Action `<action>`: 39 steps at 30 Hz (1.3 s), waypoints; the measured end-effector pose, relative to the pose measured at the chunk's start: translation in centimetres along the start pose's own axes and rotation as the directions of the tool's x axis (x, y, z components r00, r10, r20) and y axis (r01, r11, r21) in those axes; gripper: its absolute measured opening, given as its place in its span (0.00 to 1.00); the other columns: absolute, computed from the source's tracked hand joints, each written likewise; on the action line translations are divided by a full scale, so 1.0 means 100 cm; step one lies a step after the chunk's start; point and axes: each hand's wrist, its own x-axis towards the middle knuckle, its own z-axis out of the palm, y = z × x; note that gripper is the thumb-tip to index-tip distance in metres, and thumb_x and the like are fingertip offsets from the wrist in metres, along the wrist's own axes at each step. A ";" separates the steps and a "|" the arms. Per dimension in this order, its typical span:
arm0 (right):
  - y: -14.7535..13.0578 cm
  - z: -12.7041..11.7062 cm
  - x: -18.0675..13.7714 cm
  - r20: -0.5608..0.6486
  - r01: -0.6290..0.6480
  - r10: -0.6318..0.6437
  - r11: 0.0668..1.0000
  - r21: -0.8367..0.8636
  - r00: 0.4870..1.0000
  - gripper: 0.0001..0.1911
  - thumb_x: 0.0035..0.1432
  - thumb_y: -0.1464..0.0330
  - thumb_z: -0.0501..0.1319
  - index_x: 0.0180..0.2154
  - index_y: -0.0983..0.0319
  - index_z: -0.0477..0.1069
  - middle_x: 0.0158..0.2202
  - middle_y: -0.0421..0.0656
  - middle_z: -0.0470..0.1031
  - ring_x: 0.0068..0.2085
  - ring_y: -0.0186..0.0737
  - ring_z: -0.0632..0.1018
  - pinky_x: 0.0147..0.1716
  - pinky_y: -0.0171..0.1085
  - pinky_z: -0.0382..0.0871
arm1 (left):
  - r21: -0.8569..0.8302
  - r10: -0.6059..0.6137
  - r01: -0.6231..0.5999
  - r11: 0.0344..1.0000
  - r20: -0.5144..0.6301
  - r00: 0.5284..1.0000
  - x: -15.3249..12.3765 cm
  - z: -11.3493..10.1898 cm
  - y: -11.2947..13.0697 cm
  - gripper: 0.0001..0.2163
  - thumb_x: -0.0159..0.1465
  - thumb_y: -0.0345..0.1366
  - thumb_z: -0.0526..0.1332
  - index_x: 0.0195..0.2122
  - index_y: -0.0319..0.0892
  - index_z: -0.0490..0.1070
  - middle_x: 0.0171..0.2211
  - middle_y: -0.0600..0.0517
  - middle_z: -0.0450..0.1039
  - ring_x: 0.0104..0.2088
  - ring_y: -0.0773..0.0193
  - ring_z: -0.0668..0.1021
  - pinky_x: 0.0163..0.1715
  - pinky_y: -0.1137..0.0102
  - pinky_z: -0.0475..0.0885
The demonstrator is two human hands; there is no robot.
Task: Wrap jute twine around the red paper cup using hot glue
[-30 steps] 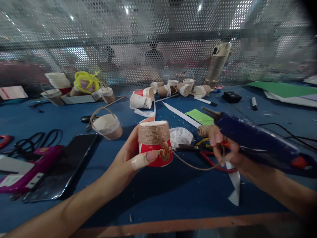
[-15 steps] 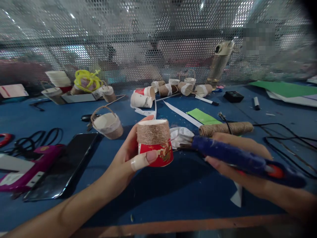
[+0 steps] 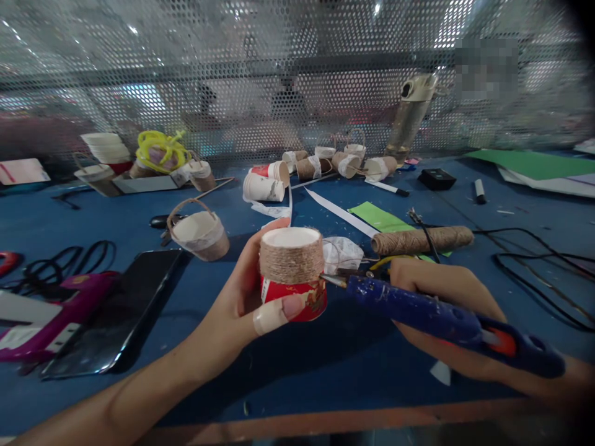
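My left hand (image 3: 246, 297), with a bandage round its thumb, is closed around a red paper cup (image 3: 312, 302). Twine (image 3: 292, 259) covers the cup's upper part in tight rows, with the red printed part bare below. In my right hand (image 3: 446, 291) is a blue hot glue gun (image 3: 413, 310), its metal tip at the cup's right side, by the lower edge of the twine; I cannot tell whether it touches. Behind the tip lies a crumpled white piece (image 3: 343, 254). A roll of twine (image 3: 423, 240) rests beyond my right hand.
To the left are a small basket (image 3: 199, 234), a black phone (image 3: 121, 310) and a purple tool (image 3: 79, 303). Paper cups (image 3: 264, 187), more small baskets (image 3: 346, 165) and a bottle (image 3: 409, 118) stand farther back before a perforated metal screen (image 3: 232, 87). A black cord (image 3: 525, 257) loops at right.
The glue gun has moved left and down, bringing its tip to the cup. The cup has shifted slightly right and down, still in my left hand.
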 end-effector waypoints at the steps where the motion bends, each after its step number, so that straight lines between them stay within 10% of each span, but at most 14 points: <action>1: 0.001 0.001 0.000 -0.008 0.004 -0.004 1.000 0.001 1.000 0.12 0.56 0.76 0.62 0.27 0.58 0.61 0.24 0.33 0.67 0.24 0.31 0.66 0.25 0.34 0.60 | 0.001 0.016 -0.016 1.000 -0.006 1.000 0.000 0.000 0.000 0.35 0.64 0.39 0.74 0.70 0.66 0.64 0.64 0.54 0.75 0.60 0.50 0.80 0.58 0.63 0.79; 39: -0.002 0.005 -0.004 -0.040 0.027 -0.027 1.000 -0.006 0.999 0.15 0.57 0.73 0.64 0.27 0.57 0.57 0.24 0.33 0.61 0.23 0.31 0.61 0.24 0.36 0.54 | 0.156 -0.006 0.016 0.988 -0.060 0.998 -0.003 0.008 0.004 0.36 0.64 0.42 0.74 0.70 0.68 0.61 0.67 0.56 0.70 0.63 0.46 0.76 0.64 0.57 0.74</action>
